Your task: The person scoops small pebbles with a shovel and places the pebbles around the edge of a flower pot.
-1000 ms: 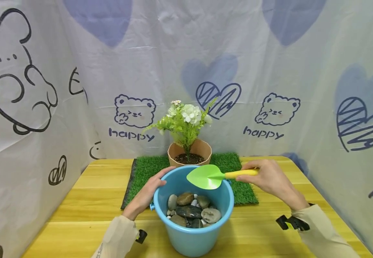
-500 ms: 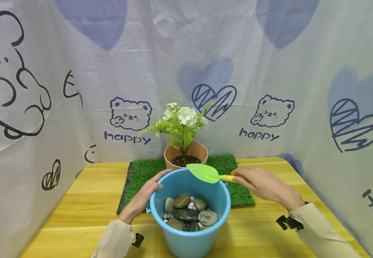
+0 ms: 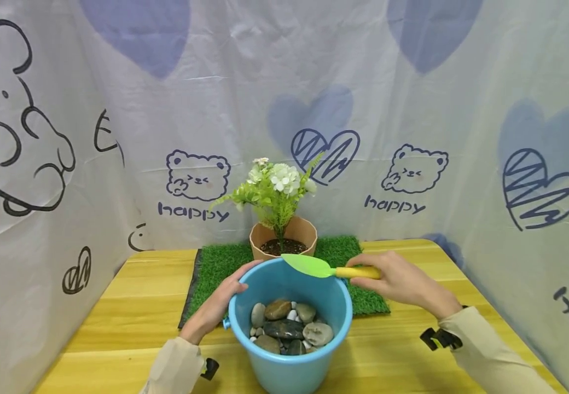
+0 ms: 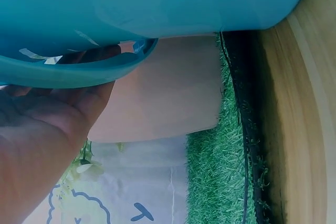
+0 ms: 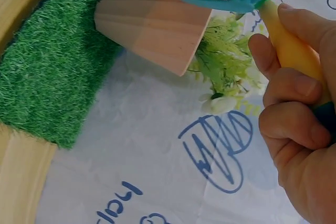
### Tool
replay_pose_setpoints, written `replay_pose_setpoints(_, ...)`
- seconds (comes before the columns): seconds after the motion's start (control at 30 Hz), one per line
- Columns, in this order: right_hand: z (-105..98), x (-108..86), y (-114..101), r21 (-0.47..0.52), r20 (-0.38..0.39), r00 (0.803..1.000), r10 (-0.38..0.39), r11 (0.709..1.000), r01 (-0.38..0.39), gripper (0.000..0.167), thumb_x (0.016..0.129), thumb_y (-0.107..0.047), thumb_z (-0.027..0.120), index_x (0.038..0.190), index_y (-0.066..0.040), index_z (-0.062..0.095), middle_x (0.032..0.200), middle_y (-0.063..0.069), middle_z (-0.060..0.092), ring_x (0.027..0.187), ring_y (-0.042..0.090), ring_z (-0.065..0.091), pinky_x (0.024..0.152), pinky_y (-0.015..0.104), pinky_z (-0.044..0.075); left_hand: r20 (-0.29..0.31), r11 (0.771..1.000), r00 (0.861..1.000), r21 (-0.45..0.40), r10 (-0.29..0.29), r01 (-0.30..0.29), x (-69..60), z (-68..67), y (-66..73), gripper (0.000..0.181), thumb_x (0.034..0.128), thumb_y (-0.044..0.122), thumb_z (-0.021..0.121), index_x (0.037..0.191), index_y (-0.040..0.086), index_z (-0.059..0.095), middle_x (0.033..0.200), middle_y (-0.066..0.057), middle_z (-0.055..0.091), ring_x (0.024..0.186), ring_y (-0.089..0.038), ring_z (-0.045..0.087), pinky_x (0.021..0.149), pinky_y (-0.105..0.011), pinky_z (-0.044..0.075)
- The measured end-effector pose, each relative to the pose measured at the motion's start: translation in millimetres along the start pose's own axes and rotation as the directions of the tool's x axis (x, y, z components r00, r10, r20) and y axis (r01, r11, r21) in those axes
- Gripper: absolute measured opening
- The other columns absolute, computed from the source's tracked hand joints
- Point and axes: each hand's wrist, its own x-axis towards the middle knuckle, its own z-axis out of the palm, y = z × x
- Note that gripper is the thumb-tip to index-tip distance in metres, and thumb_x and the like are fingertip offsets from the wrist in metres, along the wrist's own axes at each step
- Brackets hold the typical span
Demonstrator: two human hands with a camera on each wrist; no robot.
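A sky-blue bucket (image 3: 291,373) stands on the table with several smooth stones (image 3: 284,329) inside. My left hand (image 3: 219,301) grips its far left rim; in the left wrist view, the fingers pass through the gap between the bucket's handle (image 4: 79,75) and its wall. My right hand (image 3: 400,280) holds a garden trowel by the yellow grip, its green blade (image 3: 308,266) level over the bucket's far rim and carrying nothing visible. In the right wrist view, several fingers curl round the yellow grip (image 5: 294,51).
Behind the bucket, a tan flower pot (image 3: 309,232) with dark soil and a white-flowered plant (image 3: 279,191) stands on a green turf mat (image 3: 222,268). The wooden table (image 3: 132,306) ends at a printed white cloth (image 3: 245,65) on the sides and back.
The trowel blade has tilted, from showing its broad face to lying nearly edge-on, and its tip has risen toward the far rim. The left hand keeps its hold on the bucket.
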Motion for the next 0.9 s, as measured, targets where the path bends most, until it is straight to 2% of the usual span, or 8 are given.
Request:
replay_pose_setpoints(0.17,-4.3,4.7,-5.0,-0.002,0.000,1.000,-0.028,1.000,0.028,0.025,0.091,-0.033,0.069,0.111,-0.020,0.073,0.086,-0.012,0.068,0.057,-0.003,0.051,0.056,0.020,0.048,0.012,1.000,1.000,-0.008,0.003,-0.003,0.1,0.4,-0.3,0.059,0.0991,0.027,0.034,0.157,0.021,0.023,0.159,-0.013,0.029,0.136,-0.044,0.042,0.102,-0.054,0.043)
replay_pose_setpoints(0.33,-10.2,10.6,-13.1,0.017,0.021,0.998,-0.064,0.998,0.063,0.020,0.086,-0.036,0.074,0.100,-0.022,0.077,0.085,-0.012,0.070,0.063,-0.002,0.056,0.058,0.021,0.050,0.014,1.000,1.000,-0.021,0.001,-0.001,-0.1,0.3,-0.9,0.059,0.0991,0.026,0.033,0.157,0.022,0.022,0.158,-0.014,0.031,0.135,-0.043,0.043,0.103,-0.053,0.043)
replay_pose_setpoints(0.53,-13.6,15.6,-21.6,0.030,0.108,0.992,-0.068,0.997,0.066,0.016,0.084,-0.036,0.076,0.094,-0.024,0.078,0.079,-0.017,0.068,0.065,-0.001,0.056,0.059,0.020,0.051,0.005,1.000,1.000,0.001,0.003,-0.003,-0.6,-0.2,-0.5,0.059,0.0986,0.027,0.033,0.157,0.023,0.024,0.158,-0.012,0.030,0.137,-0.042,0.040,0.105,-0.055,0.039)
replay_pose_setpoints(0.7,-11.5,19.4,-25.5,0.035,0.165,0.983,-0.075,0.997,0.070,0.014,0.084,-0.033,0.077,0.094,-0.023,0.079,0.079,-0.017,0.069,0.065,-0.001,0.058,0.059,0.020,0.052,0.008,1.000,1.000,-0.005,-0.007,0.007,-1.1,-0.2,-1.0,0.060,0.0989,0.028,0.033,0.157,0.022,0.022,0.158,-0.013,0.030,0.137,-0.042,0.041,0.104,-0.055,0.041)
replay_pose_setpoints(0.9,-12.5,25.1,-34.3,-0.025,0.206,0.978,-0.040,0.999,0.046,0.017,0.082,-0.035,0.078,0.092,-0.021,0.079,0.073,-0.018,0.064,0.057,-0.002,0.052,0.053,0.019,0.047,0.007,1.000,1.000,-0.017,-0.018,0.018,-0.9,-0.5,-1.3,0.061,0.0988,0.028,0.033,0.158,0.021,0.021,0.158,-0.013,0.029,0.136,-0.043,0.041,0.103,-0.056,0.041)
